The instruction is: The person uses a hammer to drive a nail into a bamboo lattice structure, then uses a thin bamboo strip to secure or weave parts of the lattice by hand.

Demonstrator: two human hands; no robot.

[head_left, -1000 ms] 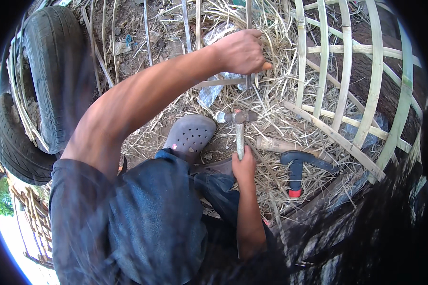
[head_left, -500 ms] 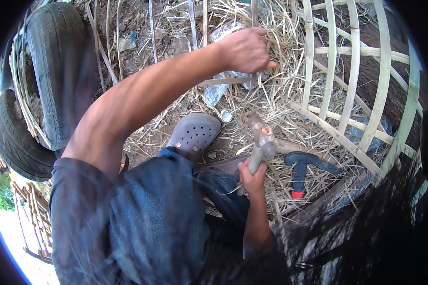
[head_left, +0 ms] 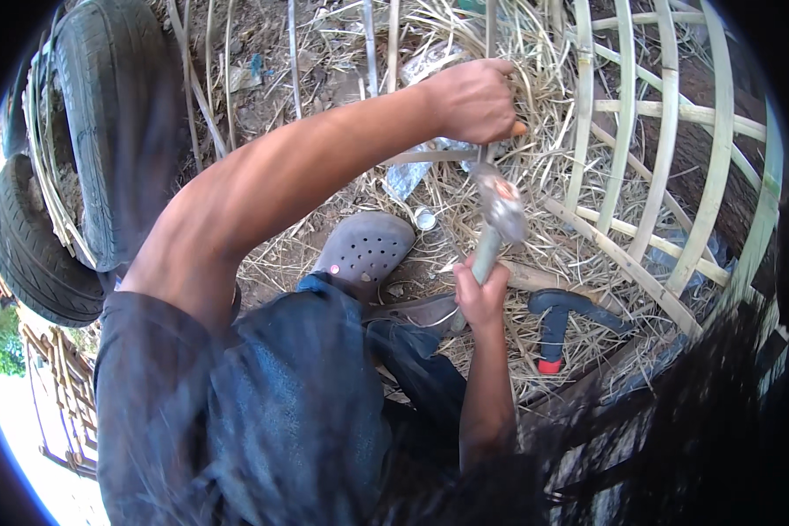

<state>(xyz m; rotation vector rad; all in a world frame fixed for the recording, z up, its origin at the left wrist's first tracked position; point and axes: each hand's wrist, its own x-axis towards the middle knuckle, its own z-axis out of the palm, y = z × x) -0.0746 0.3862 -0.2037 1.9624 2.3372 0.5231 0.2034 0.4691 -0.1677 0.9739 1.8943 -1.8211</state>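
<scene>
A: What does the right hand (head_left: 482, 295) have hold of?

B: A hammer (head_left: 498, 202). The fingers are curled closed around its pale handle (head_left: 486, 252), and the head, smeared by blur, points away from the person's body.

A: And the left hand (head_left: 473, 103)?

B: It is bunched into a fist with its back facing up, above and slightly left of the hammer. A narrow bamboo slat (head_left: 491, 31) runs into it from above and shows again just below, so the fist appears wrapped around it. The fingertips are mostly out of sight.

A: Does the hammer's head touch that slat?

B: One cannot tell. It is just below the fist, near where the slat comes out, but blur and overlap hide any contact. A crosspiece (head_left: 434, 156) reaches toward the same spot from the left.

A: What lies about the hands?

B: Dry straw (head_left: 548, 158) covers the ground. A wooden rod (head_left: 531, 277) lies just right of the right hand, with a black T-shaped tool (head_left: 553, 329), red at one end, beside it. A grey clog (head_left: 368, 248) is to the left, with a round white lid (head_left: 425, 219) near its toe.

A: And farther out?

B: A bamboo lattice (head_left: 670, 114) curves along the right; two worn tyres (head_left: 105, 105) lean at the left.
</scene>
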